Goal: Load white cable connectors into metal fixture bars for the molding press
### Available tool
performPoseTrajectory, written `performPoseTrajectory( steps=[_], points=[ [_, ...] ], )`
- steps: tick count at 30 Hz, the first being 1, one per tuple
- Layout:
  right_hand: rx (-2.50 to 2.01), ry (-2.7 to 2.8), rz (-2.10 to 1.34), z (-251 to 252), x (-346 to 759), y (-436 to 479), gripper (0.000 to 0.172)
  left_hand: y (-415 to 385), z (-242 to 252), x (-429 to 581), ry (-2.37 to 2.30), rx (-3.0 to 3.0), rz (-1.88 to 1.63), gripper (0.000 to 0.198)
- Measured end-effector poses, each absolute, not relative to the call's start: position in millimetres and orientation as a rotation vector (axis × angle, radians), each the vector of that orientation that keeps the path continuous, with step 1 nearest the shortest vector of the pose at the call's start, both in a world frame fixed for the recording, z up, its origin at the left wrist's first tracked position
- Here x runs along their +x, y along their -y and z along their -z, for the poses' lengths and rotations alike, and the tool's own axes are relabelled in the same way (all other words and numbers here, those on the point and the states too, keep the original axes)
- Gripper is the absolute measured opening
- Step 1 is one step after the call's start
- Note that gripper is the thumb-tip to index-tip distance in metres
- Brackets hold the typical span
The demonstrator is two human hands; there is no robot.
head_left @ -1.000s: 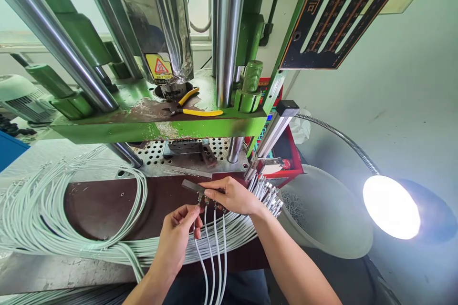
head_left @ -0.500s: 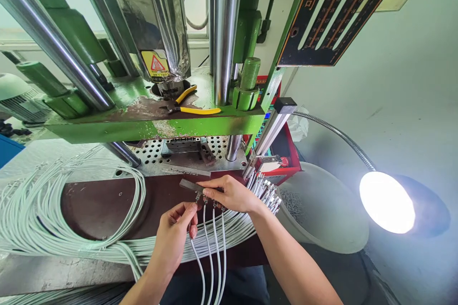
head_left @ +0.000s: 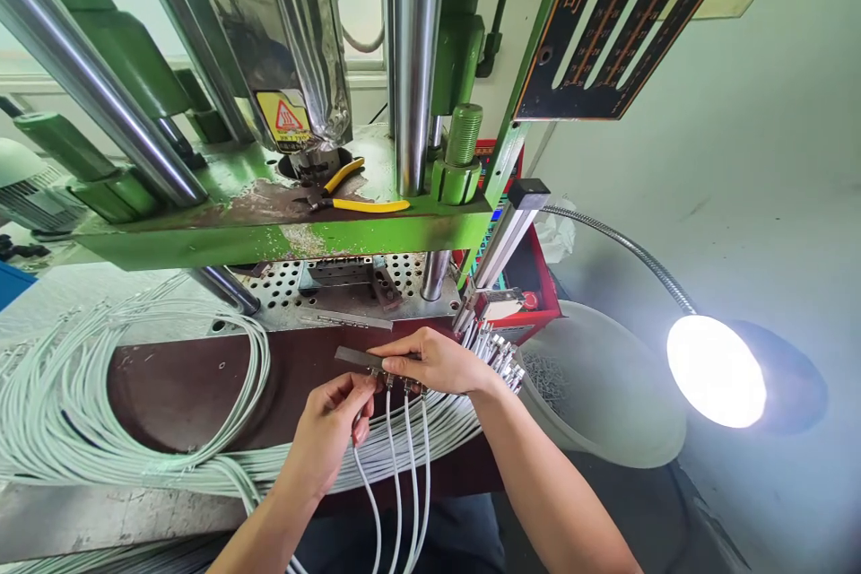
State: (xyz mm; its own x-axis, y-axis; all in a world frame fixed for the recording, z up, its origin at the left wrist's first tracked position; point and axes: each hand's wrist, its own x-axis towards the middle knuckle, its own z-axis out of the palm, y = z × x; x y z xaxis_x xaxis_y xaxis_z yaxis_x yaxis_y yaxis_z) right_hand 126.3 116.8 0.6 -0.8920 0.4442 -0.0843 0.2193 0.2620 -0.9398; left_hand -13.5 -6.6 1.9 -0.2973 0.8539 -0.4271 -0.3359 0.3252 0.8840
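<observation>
Closest to me, four white cables (head_left: 413, 457) hang below the fingers from small metal ends along a metal bar (head_left: 355, 359). The left hand (head_left: 329, 430) has its fingers pinching the leftmost cable (head_left: 369, 493) near its top; the right hand (head_left: 440, 361) grips the bar between thumb and fingers. Behind them a thick cable bundle (head_left: 296, 466) crosses the brown worktop (head_left: 181, 395), coiling off left of the fingers. A thin metal strip (head_left: 356, 321) lies just beyond them; well past that, yellow-handled pliers (head_left: 369, 206) rest on a green press (head_left: 396, 238).
</observation>
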Motion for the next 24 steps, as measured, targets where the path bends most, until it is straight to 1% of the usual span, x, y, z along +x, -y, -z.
performPoseTrajectory(
  steps=[2,4,8,11,14,17,20,24],
  points=[
    [-0.604,2.335,-1.69,-2.4,128.6,-118.6,0.04,8.2,-3.3,-12.2,-1.375,0.519,-1.284,0.027],
    [-0.632,2.344,-1.619,-4.4,130.2,-121.5,0.039,14.8,-4.9,-5.1,-1.293,0.461,-1.28,0.026],
    [-0.665,2.351,-1.433,-12.2,131.3,-129.4,0.036,41.8,0.0,19.1,-1.009,0.349,-1.024,0.043],
    [-0.628,2.441,-1.39,-23.2,130.7,-134.4,0.036,58.5,13.8,29.1,-0.861,0.375,-0.845,0.045],
    [-0.646,2.581,-1.363,-36.4,129.3,-136.0,0.036,63.7,29.8,25.8,-0.8,0.396,-0.77,0.049],
    [-0.644,2.627,-1.346,-47.1,126.3,-134.0,0.033,66.1,37.3,16.4,-0.796,0.405,-0.796,0.053],
    [-0.623,2.669,-1.344,-53.3,122.4,-130.3,0.031,73.7,31.4,6.5,-0.819,0.432,-0.818,0.051],
    [-0.647,2.727,-1.495,-58.2,116.9,-125.9,0.034,85.8,14.8,-6.7,-0.868,0.483,-0.79,0.041]
  ],
)
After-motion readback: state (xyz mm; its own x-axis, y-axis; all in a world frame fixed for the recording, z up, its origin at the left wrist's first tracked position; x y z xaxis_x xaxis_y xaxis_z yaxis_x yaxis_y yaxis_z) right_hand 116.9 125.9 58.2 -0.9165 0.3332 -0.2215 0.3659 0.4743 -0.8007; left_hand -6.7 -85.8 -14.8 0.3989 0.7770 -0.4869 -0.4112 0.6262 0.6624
